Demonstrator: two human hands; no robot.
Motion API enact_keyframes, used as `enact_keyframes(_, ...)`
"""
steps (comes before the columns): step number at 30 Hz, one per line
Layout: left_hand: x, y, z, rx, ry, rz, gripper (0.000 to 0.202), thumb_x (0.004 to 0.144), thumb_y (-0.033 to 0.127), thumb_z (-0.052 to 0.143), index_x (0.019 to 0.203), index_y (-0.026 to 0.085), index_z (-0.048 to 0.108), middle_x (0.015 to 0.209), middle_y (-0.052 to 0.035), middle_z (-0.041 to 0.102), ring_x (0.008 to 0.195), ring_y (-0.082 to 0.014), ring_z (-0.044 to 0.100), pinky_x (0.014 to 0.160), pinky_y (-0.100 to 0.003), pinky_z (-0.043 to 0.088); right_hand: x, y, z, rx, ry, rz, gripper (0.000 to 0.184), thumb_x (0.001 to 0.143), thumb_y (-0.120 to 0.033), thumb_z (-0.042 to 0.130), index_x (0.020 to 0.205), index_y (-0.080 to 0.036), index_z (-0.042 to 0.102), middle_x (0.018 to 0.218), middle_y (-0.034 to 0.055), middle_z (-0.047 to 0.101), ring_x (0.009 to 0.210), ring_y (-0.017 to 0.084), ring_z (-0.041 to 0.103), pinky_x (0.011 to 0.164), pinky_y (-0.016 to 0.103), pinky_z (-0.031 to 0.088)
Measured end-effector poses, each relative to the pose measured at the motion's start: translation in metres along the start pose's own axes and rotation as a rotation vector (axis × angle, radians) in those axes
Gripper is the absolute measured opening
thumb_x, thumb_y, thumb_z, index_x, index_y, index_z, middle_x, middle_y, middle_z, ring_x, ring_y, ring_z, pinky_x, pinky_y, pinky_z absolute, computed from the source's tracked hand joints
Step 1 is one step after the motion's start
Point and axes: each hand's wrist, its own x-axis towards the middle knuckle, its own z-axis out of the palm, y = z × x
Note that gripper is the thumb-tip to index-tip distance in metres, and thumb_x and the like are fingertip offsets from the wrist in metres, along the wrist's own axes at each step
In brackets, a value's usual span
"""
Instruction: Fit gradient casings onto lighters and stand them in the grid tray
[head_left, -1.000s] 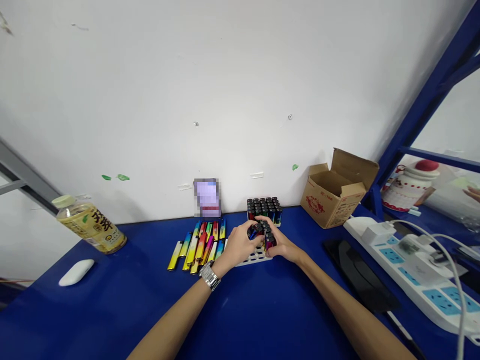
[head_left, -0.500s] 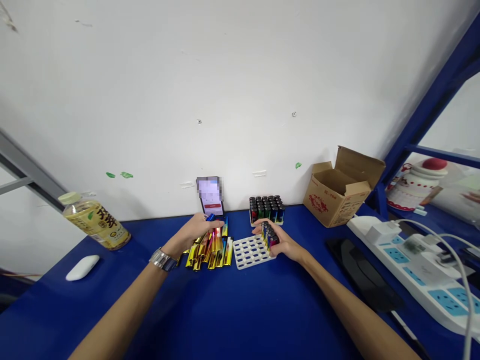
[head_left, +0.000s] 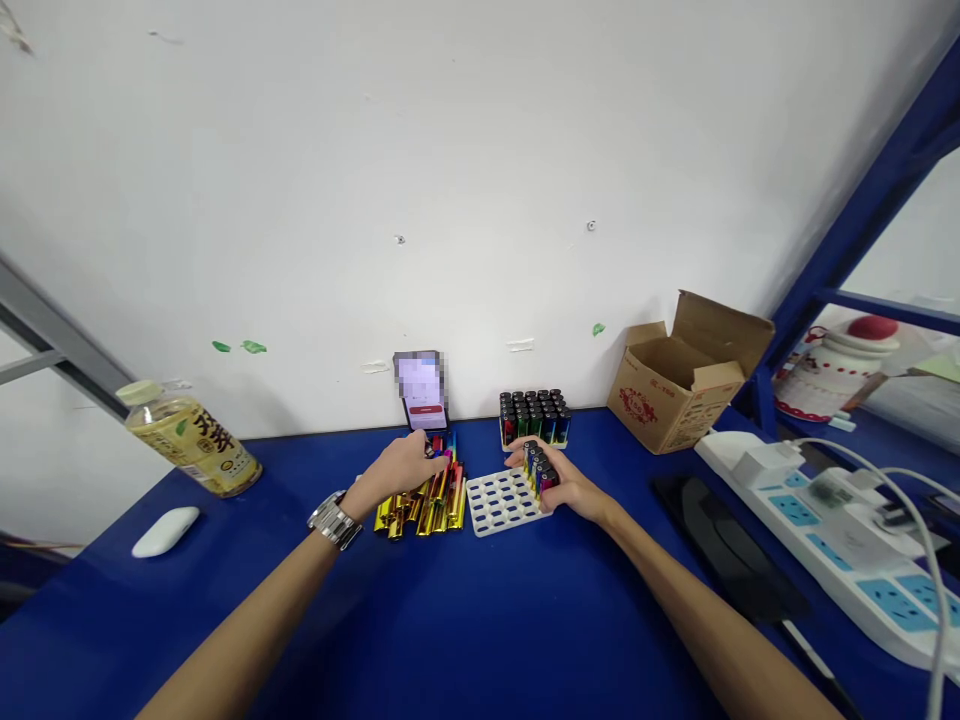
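Observation:
My left hand (head_left: 400, 468), with a metal watch on its wrist, is over a pile of shiny gold and coloured lighters (head_left: 427, 515). Its fingers are curled around a lighter whose dark end shows; the rest is hidden by the hand. Just right of the pile lies a white plastic tray (head_left: 499, 503) with rows of oval holes. A row of upright lighters with dark ends (head_left: 538, 468) stands along the tray's right side. My right hand (head_left: 568, 487) is closed around that row, thumb at the near end and fingers behind it.
Behind the tray stands a second tray packed with upright lighters (head_left: 535, 418). A phone (head_left: 422, 390) leans on the wall. An open cardboard box (head_left: 652, 400), a dark phone (head_left: 724, 540) and a power strip (head_left: 840, 550) are right; a bottle (head_left: 191, 440) and white case (head_left: 165, 532) left.
My left hand has shifted slightly right and turned over the pile, and some lighters there lie differently. My right hand stays around the row in the tray.

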Motion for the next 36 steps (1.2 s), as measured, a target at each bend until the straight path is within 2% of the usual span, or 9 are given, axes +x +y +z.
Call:
enact_keyframes(4, -0.006, 0.003, 0.003, 0.116, -0.023, -0.028, 0.028, 0.083, 0.044, 0.045, 0.093, 0.018, 0.05, 0.082, -0.0092, 0.068, 0.069, -0.0246, 0.065, 0.054, -0.028, 0.04, 0.001, 0.001, -0.001, -0.007, -0.003, -0.008, 0.074, 0.042, -0.009, 0.051, 0.114, -0.024, 0.048, 0.106, 0.0033, 0.053, 0.086, 0.02, 0.051, 0.053, 0.022, 0.039)
enact_keyframes(10, -0.013, 0.003, 0.004, 0.221, 0.029, -0.03, 0.026, 0.086, 0.038, 0.044, 0.096, 0.015, 0.052, 0.098, -0.0181, 0.066, 0.09, -0.0323, 0.065, 0.066, -0.034, 0.047, 0.003, 0.004, -0.002, -0.018, -0.004, -0.04, 0.071, 0.042, -0.01, 0.051, 0.112, -0.023, 0.05, 0.105, 0.0032, 0.055, 0.087, 0.02, 0.052, 0.061, 0.024, 0.04)
enact_keyframes(15, -0.021, 0.004, 0.002, 0.379, 0.072, -0.073, 0.031, 0.09, 0.034, 0.035, 0.105, 0.014, 0.053, 0.097, -0.0185, 0.066, 0.089, -0.0346, 0.066, 0.068, -0.042, 0.049, 0.003, 0.005, -0.002, -0.013, 0.008, -0.036, 0.073, 0.041, -0.01, 0.051, 0.112, -0.023, 0.05, 0.105, 0.003, 0.055, 0.094, 0.022, 0.051, 0.068, 0.027, 0.04)
enact_keyframes(20, -0.024, -0.002, 0.005, 0.446, 0.117, -0.09, 0.032, 0.092, 0.029, 0.029, 0.106, 0.012, 0.053, 0.094, -0.0185, 0.066, 0.088, -0.034, 0.066, 0.07, -0.043, 0.05, 0.003, 0.004, -0.002, -0.025, 0.011, -0.033, 0.071, 0.041, -0.01, 0.051, 0.111, -0.024, 0.05, 0.105, 0.0027, 0.055, 0.097, 0.023, 0.05, 0.071, 0.028, 0.039)
enact_keyframes(26, -0.019, -0.02, 0.016, 0.497, 0.241, 0.04, 0.035, 0.096, 0.03, 0.025, 0.096, 0.013, 0.055, 0.089, -0.0151, 0.065, 0.084, -0.027, 0.065, 0.068, -0.033, 0.048, 0.003, 0.005, -0.002, -0.014, 0.002, -0.043, 0.072, 0.043, -0.011, 0.053, 0.113, -0.023, 0.049, 0.106, 0.0032, 0.055, 0.097, 0.023, 0.051, 0.074, 0.03, 0.039)
enact_keyframes(30, -0.018, -0.025, 0.017, 0.535, 0.379, 0.178, 0.034, 0.096, 0.031, 0.028, 0.092, 0.012, 0.057, 0.084, -0.0148, 0.063, 0.08, -0.0258, 0.062, 0.07, -0.034, 0.045, 0.002, 0.003, -0.005, -0.066, -0.027, -0.054, 0.071, 0.047, -0.012, 0.058, 0.116, -0.023, 0.048, 0.108, 0.0037, 0.056, 0.096, 0.023, 0.052, 0.075, 0.031, 0.04)
enact_keyframes(34, -0.024, -0.011, 0.02, 0.477, 0.498, 0.334, 0.033, 0.096, 0.026, 0.029, 0.084, 0.013, 0.057, 0.078, -0.0117, 0.061, 0.075, -0.0236, 0.058, 0.07, -0.036, 0.046, 0.002, 0.0, -0.013, -0.196, -0.092, -0.093, 0.067, 0.051, -0.015, 0.07, 0.114, -0.022, 0.049, 0.11, 0.0044, 0.056, 0.099, 0.024, 0.053, 0.084, 0.035, 0.04)
enact_keyframes(36, -0.034, 0.004, 0.027, 0.372, 0.509, 0.46, 0.031, 0.095, 0.025, 0.031, 0.082, 0.015, 0.057, 0.078, -0.0087, 0.06, 0.076, -0.0211, 0.057, 0.072, -0.035, 0.046, 0.002, -0.002, -0.017, -0.27, -0.117, -0.116, 0.063, 0.052, -0.018, 0.076, 0.11, -0.021, 0.051, 0.109, 0.0047, 0.056, 0.102, 0.024, 0.052, 0.089, 0.036, 0.039)
